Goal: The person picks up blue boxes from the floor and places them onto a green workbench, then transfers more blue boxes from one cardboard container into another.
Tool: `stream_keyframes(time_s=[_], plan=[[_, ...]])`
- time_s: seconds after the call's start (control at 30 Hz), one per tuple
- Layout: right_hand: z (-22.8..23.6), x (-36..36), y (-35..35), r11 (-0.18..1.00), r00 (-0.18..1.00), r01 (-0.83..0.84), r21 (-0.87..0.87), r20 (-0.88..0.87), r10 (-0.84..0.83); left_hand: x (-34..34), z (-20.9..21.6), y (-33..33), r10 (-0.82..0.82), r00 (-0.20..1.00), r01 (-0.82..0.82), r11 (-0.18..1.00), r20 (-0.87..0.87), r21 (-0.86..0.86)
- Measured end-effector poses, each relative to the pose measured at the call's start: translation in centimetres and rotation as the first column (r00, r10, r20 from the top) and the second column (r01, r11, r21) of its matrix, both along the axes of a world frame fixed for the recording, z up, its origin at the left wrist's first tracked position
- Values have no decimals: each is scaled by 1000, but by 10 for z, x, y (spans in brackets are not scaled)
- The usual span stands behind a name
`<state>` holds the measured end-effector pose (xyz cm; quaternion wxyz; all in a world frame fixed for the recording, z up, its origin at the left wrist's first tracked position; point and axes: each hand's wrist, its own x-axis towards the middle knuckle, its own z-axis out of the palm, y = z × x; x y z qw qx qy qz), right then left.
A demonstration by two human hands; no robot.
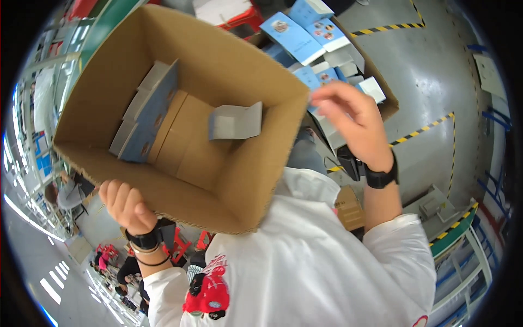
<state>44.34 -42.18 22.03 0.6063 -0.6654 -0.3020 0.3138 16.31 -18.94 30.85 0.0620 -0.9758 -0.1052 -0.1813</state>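
A large brown cardboard box [201, 210] is tilted in front of me, its open top facing me. My left hand [128, 206] has its fingers wrapped over the near left edge of this box. Inside, several blue-and-white small cartons [148, 117] stand in a row along the left wall. A separate small carton [235, 122], its pale inside showing, lies toward the right side of the bottom. My right hand [354, 120] hovers just beyond the box's right corner, fingers loosely bent and apart, slightly blurred, with nothing visible in them.
Behind my right hand, another cardboard box [389, 101] holds a heap of blue-and-white cartons [294, 38]. A smaller brown box [348, 210] is low beside my right arm. Yellow-black tape [422, 131] marks the grey floor. People sit at the lower left; a green-edged bench [455, 226] is at right.
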Motion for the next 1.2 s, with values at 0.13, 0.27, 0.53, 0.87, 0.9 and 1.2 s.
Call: stream_keyframes(time_s=[0.13,0.27,0.53,0.87,0.9,1.2], plan=[[34,-34,136,614,594,-632,-473,214,776,-1,12,1,-84,996,85,994,22,-68],[-94,-91,201,101,73,-435,-895,77,994,6,18,-17,-176,982,182,981,69,-75],[-127,-137,229,378,449,-533,-756,126,885,-17,11,-4,-224,970,233,966,91,-111],[-96,-95,300,965,897,-96,-244,399,190,4,0,10,-322,935,342,930,147,-138],[-104,-91,304,974,873,-112,-198,449,192,8,1,8,-330,934,349,927,139,-140],[-111,-68,269,946,902,-6,-325,406,145,13,-15,25,-244,968,252,952,61,-173]])
